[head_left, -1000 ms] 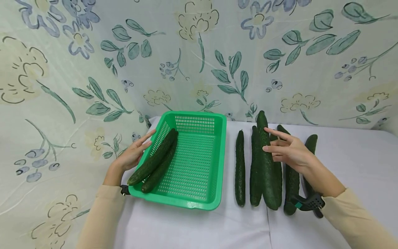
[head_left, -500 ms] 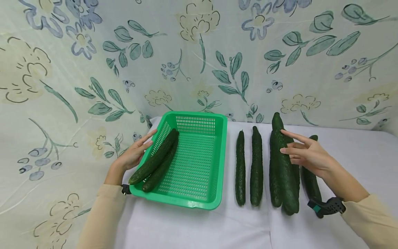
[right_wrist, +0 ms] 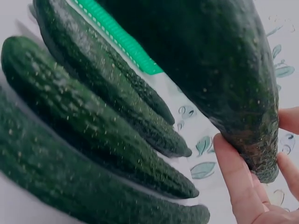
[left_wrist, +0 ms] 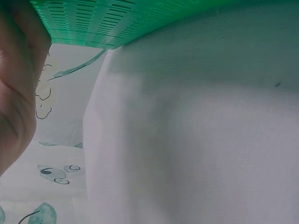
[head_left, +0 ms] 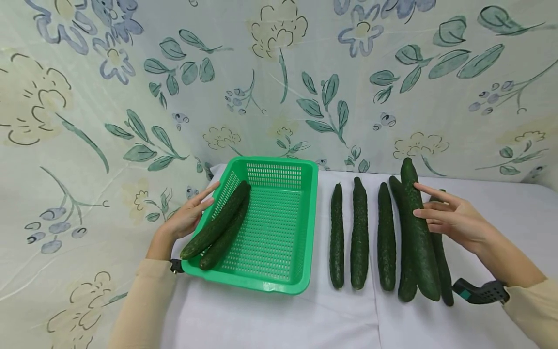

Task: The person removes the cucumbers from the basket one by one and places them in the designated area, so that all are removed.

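In the head view the right hand (head_left: 457, 218) pinches a long dark green cucumber (head_left: 420, 237) near its far end, over the row on the cloth. The right wrist view shows thumb and fingers round the narrow end of that cucumber (right_wrist: 210, 60). At the left, the left hand (head_left: 185, 218) rests with extended fingers against the left side of a green basket (head_left: 313, 218). Two cucumbers (head_left: 224, 218) lie side by side along the basket's left wall. In the left wrist view the left hand (left_wrist: 16, 88) is beside the basket's perforated side (left_wrist: 88, 23).
Right of the basket, three cucumbers (head_left: 336, 237) (head_left: 359, 237) (head_left: 386, 237) lie apart in a row. Another cucumber (head_left: 406, 271) lies partly under the held one, and one more (head_left: 443, 269) is just right of it. A flowered cloth (head_left: 261, 97) hangs behind the white-covered table (head_left: 340, 320).
The right hand has moved rightward with the held cucumber, passing over the row and uncovering the third cucumber. The left hand and the basket have stayed nearly still.
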`<control>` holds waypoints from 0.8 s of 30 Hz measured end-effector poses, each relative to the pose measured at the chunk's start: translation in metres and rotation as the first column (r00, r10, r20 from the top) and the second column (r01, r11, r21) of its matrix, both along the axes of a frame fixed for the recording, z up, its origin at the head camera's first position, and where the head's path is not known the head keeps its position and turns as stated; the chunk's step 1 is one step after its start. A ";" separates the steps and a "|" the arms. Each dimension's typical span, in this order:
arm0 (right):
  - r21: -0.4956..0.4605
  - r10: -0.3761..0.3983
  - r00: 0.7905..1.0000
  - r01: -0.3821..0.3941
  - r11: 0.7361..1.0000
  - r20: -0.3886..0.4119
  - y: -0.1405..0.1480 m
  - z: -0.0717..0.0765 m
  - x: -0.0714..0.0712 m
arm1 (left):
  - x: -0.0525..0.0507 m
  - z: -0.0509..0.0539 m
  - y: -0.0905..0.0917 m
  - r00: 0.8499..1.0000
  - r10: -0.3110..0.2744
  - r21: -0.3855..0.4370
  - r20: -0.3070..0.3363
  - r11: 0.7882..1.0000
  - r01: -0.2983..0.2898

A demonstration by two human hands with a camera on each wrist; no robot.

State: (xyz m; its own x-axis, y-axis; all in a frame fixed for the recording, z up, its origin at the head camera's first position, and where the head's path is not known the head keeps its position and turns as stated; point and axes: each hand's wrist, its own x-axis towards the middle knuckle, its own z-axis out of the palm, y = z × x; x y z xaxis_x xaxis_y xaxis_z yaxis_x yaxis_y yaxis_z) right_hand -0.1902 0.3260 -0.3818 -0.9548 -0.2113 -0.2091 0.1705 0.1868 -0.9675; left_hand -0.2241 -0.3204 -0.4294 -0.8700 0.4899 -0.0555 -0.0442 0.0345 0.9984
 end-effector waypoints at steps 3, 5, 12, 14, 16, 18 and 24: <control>-0.008 0.001 1.000 -0.001 1.000 -0.008 0.007 -0.002 -0.001 | 0.000 0.000 0.000 1.000 -0.002 0.001 -0.002 1.000 0.002; -0.012 0.004 1.000 -0.004 1.000 -0.013 0.012 -0.004 -0.001 | 0.001 0.000 0.000 1.000 -0.004 0.000 -0.005 1.000 0.004; -0.028 -0.012 1.000 0.011 1.000 -0.019 0.029 -0.010 -0.001 | 0.001 0.000 0.000 1.000 0.000 -0.012 -0.014 1.000 0.000; -0.053 -0.025 1.000 0.025 0.998 -0.009 0.034 -0.011 -0.001 | 0.001 0.001 0.000 1.000 0.001 -0.015 -0.015 1.000 -0.001; -0.090 -0.040 0.999 0.041 0.995 0.003 0.039 -0.012 -0.001 | 0.001 0.001 0.000 1.000 0.001 -0.015 -0.015 1.000 -0.001; -0.106 -0.053 0.999 0.054 0.993 0.010 0.044 -0.014 0.000 | 0.000 0.000 0.000 1.000 0.001 -0.007 -0.011 1.000 -0.001; -0.107 -0.074 0.997 0.073 0.992 0.001 0.054 -0.017 0.000 | 0.000 0.000 -0.001 1.000 -0.002 0.009 -0.008 1.000 0.002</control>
